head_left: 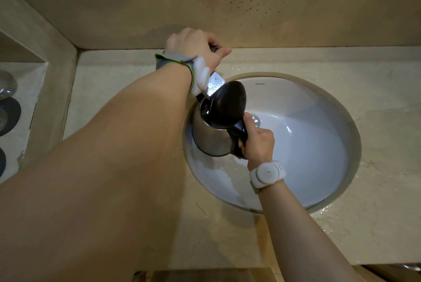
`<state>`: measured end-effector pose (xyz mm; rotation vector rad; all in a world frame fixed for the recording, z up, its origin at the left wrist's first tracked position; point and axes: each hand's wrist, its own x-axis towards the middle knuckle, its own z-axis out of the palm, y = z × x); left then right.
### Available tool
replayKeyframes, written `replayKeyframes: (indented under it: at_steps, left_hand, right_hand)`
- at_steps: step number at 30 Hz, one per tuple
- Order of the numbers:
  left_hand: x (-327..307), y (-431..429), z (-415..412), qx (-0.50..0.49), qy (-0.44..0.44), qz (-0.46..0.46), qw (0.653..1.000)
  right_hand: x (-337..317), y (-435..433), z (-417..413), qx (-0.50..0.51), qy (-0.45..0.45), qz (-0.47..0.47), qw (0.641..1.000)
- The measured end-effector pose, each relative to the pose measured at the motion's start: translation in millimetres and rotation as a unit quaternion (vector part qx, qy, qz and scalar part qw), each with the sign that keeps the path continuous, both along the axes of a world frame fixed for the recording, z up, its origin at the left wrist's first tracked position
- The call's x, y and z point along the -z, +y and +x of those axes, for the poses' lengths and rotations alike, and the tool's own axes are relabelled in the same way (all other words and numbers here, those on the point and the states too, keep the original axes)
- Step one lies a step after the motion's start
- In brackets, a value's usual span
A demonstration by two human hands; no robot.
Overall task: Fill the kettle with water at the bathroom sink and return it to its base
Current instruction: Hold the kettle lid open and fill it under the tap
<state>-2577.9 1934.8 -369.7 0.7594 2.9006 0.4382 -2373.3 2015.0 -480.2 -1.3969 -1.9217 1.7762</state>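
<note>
Head view: one kettle (214, 138) over one sink (319, 145), right hand (258, 142) gripping its handle, left hand (193, 46) closed on the far tap (215, 85).

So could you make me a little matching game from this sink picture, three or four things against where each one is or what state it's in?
Things:
1. kettle lid
2. left hand
3. right hand
4. sink

States:
A. white, round, set into the counter
B. closed on the kettle's black handle
C. flipped open, standing up
D. on the tap lever at the back wall

Pairs: 1-C, 2-D, 3-B, 4-A
</note>
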Motion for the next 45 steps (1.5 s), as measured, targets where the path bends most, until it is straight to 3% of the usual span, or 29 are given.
replayKeyframes:
  at_steps: [45]
  left_hand:
    - [-3.6,2.0,-1.2,0.003,0.006,-0.040,0.999]
  right_hand:
    - [11.1,1.5,2.2,0.003,0.006,-0.027,1.000]
